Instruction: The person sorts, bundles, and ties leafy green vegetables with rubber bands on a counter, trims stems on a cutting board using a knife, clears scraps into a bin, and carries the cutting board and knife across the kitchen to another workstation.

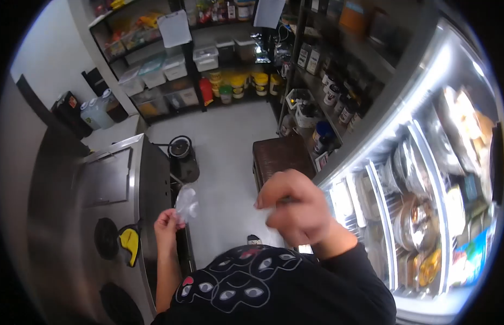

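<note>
Low on the left, by the edge of the steel counter, my left hand (166,221) pinches a small clear plastic bag (187,204), which sticks up crumpled above the fingers. My right hand (299,208) is raised in front of my chest, slightly smeared by motion. Its fingers are curled in, and I cannot tell what, if anything, is in them. To the right of this hand stands a lit fridge (390,233), its shelves packed with wrapped bowls and containers.
A steel counter (134,184) on the left carries a yellow-and-black tool (129,245). On the floor ahead are a dark bin (188,169) and a brown padded stool (282,157). Shelves with yellow tubs (237,85) line the back; dark-labelled jars (331,93) fill the right rack.
</note>
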### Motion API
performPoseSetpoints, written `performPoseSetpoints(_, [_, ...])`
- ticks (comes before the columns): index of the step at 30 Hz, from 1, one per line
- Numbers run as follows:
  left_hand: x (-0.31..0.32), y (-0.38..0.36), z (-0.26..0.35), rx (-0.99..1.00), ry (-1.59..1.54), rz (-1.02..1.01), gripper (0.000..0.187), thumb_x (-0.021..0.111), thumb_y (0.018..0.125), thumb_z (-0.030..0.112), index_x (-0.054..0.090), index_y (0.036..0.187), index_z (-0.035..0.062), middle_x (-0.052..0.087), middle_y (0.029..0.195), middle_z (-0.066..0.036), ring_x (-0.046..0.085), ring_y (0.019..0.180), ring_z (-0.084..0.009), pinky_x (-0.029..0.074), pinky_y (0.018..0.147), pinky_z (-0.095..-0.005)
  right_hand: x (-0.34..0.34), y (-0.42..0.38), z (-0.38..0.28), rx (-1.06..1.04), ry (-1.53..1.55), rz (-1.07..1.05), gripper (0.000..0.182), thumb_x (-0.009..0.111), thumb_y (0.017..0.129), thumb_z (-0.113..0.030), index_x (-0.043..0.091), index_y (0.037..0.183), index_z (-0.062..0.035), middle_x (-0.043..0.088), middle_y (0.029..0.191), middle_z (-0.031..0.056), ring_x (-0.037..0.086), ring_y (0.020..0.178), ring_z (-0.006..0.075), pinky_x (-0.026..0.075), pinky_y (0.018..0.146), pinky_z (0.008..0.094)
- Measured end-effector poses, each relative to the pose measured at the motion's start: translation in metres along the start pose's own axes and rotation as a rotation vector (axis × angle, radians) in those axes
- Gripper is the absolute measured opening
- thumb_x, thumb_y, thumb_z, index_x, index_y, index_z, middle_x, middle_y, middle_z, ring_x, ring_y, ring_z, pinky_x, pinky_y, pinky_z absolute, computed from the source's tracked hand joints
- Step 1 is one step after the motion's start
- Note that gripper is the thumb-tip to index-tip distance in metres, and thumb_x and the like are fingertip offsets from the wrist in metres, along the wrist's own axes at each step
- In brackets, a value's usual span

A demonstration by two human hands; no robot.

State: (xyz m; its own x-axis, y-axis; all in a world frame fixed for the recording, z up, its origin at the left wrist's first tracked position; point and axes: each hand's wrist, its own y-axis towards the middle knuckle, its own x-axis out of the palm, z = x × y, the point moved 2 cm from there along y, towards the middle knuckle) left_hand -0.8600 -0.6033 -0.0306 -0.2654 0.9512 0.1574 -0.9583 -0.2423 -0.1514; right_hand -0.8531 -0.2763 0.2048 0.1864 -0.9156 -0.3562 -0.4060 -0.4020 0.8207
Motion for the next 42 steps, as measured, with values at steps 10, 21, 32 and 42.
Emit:
performPoseSetpoints(10, [0.002,0.185,0.002,-0.067,0.054,0.062,0.01,0.054,0.086,0.01,0.057,0.091,0.0021,0.06,0.075,-0.004,0.056,0.061,-0.0096,0.046,0.052,-0.0203,0.016,0.099,0.134,-0.157,0.701,0.422,0.012,0.064,0.064,-0.005,0.057,0.066,0.0049,0.057,0.069,0.0146,0.049,0.043,0.0259,0.036,0.036,0.034])
performPoseSetpoints(21, [0.085,0.532,0.074,0.151,0.525,-0.181,0.012,0.057,0.085,0.014,0.062,0.09,0.0043,0.059,0.072,0.001,0.051,0.058,-0.0056,0.039,0.05,-0.0193,-0.011,0.242,0.345,-0.171,-0.019,0.125,0.009,0.062,0.065,-0.005,0.053,0.065,-0.0059,0.056,0.065,0.0058,0.052,0.047,0.0197,0.046,0.045,0.0303])
performPoseSetpoints(32, [0.216,0.744,0.097,0.161,0.092,-0.201,0.007,0.059,0.083,0.01,0.061,0.089,0.0048,0.059,0.073,0.0,0.052,0.06,-0.0069,0.044,0.054,-0.0223,-0.052,0.296,0.539,-0.377,-0.038,-0.109,0.009,0.061,0.065,-0.005,0.054,0.07,-0.0038,0.057,0.082,0.0126,0.055,0.062,0.0245,0.043,0.05,0.0361])
performPoseSetpoints(42, [0.174,0.882,0.13,0.306,-0.006,0.146,0.006,0.059,0.083,0.007,0.059,0.088,0.0039,0.06,0.074,-0.002,0.055,0.06,-0.0098,0.048,0.054,-0.0235,-0.119,0.329,0.659,0.255,-0.381,-0.148,0.01,0.065,0.065,-0.011,0.059,0.072,-0.0076,0.056,0.08,0.0079,0.055,0.062,0.0226,0.044,0.056,0.0327])
